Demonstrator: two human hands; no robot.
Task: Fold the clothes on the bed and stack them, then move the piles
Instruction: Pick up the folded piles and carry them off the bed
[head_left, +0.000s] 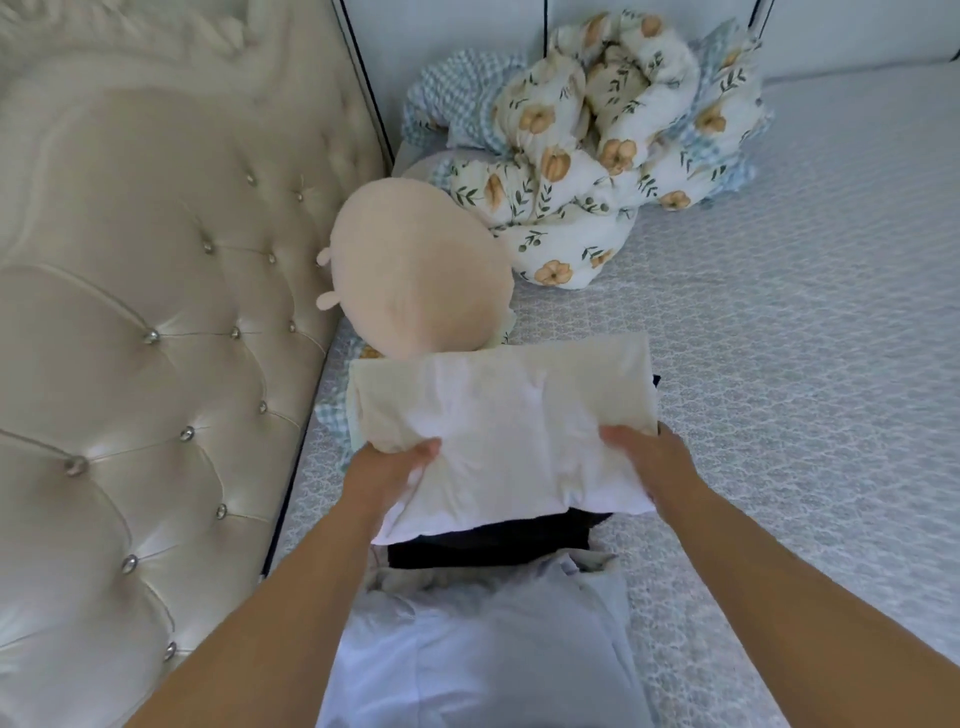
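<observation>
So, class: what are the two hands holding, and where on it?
Both hold the folded cream garment at its near edge: left hand near the left corner, right hand near the right.

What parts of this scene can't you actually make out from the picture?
Head view only:
- Dark garment: mostly covered by the cream folded garment.
- Left hand and right hand: fingers tucked beneath the cloth.
- Plush pillow: face turned away.
- Checked fabric: buried behind the floral quilt.

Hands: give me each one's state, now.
Left hand: grips the near left edge of the folded white garment.
Right hand: grips its near right edge.
</observation>
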